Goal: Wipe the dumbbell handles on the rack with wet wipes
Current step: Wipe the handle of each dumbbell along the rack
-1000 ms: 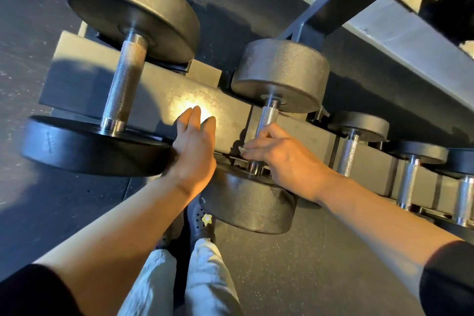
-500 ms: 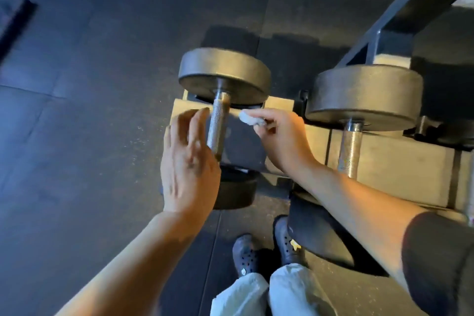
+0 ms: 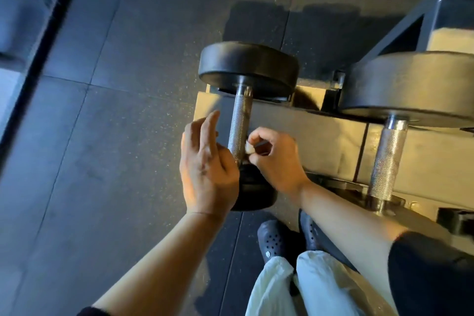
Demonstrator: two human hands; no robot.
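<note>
A dumbbell with black round heads lies at the left end of the low rack (image 3: 320, 133); its knurled steel handle (image 3: 239, 126) runs toward me. My right hand (image 3: 275, 161) pinches a small white wet wipe (image 3: 248, 148) against the lower right side of that handle. My left hand (image 3: 206, 164) hovers just left of the handle with fingers straight, holding nothing. A second, larger dumbbell sits to the right, its handle (image 3: 386, 159) bare.
Dark rubber floor tiles spread to the left. The rack's black frame post (image 3: 400, 25) rises at the upper right. My dark clogs (image 3: 275, 241) and pale trousers are right below the hands. A dark bar (image 3: 38, 59) lies on the floor at far left.
My view swung left to the end dumbbell. My right hand left the previous handle and brought the wipe down onto this one; my left hand followed beside it.
</note>
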